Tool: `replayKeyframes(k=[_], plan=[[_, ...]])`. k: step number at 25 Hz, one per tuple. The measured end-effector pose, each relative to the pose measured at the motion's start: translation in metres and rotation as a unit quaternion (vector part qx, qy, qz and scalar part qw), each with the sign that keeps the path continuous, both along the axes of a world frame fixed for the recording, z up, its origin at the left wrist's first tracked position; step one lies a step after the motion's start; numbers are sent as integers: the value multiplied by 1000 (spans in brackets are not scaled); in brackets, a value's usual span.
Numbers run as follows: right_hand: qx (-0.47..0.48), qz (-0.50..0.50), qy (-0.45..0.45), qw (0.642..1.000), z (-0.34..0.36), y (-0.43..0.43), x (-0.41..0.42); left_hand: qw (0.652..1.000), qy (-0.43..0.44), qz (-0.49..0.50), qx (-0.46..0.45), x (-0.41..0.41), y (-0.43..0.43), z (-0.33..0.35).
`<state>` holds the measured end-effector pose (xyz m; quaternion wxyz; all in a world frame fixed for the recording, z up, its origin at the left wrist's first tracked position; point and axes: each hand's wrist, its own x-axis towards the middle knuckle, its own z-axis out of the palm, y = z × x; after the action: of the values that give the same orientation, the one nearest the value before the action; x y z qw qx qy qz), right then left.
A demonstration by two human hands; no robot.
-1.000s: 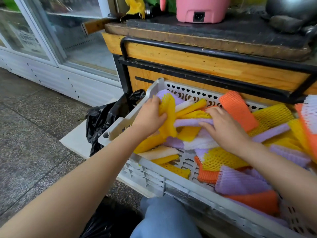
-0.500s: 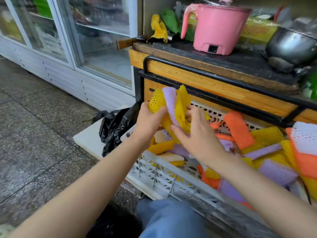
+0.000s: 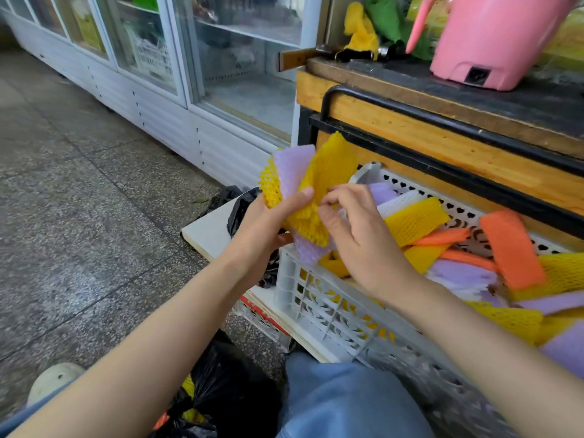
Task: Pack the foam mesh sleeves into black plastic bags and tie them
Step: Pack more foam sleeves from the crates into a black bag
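My left hand [image 3: 268,226] grips a bunch of yellow and purple foam mesh sleeves [image 3: 316,181], held upright above the left end of a white plastic crate [image 3: 303,289]. My right hand [image 3: 357,235] pinches the lower edge of the same bunch with curled fingers. The crate holds several more sleeves in orange, yellow, purple and white [image 3: 505,248]. A black plastic bag [image 3: 221,399] with a few sleeves inside sits open on the floor between my knees. Another black bag [image 3: 240,207] lies crumpled on a white board left of the crate.
A wooden counter [image 3: 442,147] with a black rail stands behind the crate, carrying a pink pot [image 3: 493,39]. Glass-door fridges [image 3: 189,74] line the back left. My blue-jeaned knee [image 3: 341,399] is at the bottom, a shoe [image 3: 53,380] at lower left, on grey stone floor.
Both hands lifted a bunch of sleeves out of the crate and moved it left, past the crate's corner. The camera view swung left and up.
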<state>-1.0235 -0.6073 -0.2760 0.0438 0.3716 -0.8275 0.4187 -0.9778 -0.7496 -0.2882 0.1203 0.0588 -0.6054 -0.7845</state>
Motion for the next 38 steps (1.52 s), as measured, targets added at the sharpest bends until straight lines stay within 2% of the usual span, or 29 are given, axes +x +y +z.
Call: replayKeyframes(k=[3,8,15,18,20,22,25,28,32,34,36,38], plan=[[-83,-46,-110,989,1,-12,-12,999,-15,25,19,-2,-5,-1],[-131,-87,-164,974,4,-18,-22,998,-49,-19,36,-3,-7,-7],[-209,-43,-217,953,27,-16,-19,993,-72,78,41,7,-16,-3],[-127,6,-222,967,27,-18,-8,991,-92,87,41,10,-16,1],[-77,-6,-177,981,22,-21,-4,991,-93,21,90,13,-16,6],[-65,-9,-127,990,18,-21,-6,994,-75,-18,76,15,-14,6],[-54,22,-73,996,9,-13,-15,992,-80,91,-17,14,-11,2],[25,-21,-47,998,-25,9,-46,984,-68,144,-76,13,-18,-2],[259,-31,-78,962,-85,36,-81,982,-46,150,-103,12,-26,-4],[335,-25,-66,939,-101,41,-85,980,-51,152,-118,10,-28,-6],[359,-38,-39,932,-104,41,-87,980,-58,153,-114,8,-29,-8],[336,-45,-22,940,-100,43,-87,979,-64,161,-106,8,-29,-9]])
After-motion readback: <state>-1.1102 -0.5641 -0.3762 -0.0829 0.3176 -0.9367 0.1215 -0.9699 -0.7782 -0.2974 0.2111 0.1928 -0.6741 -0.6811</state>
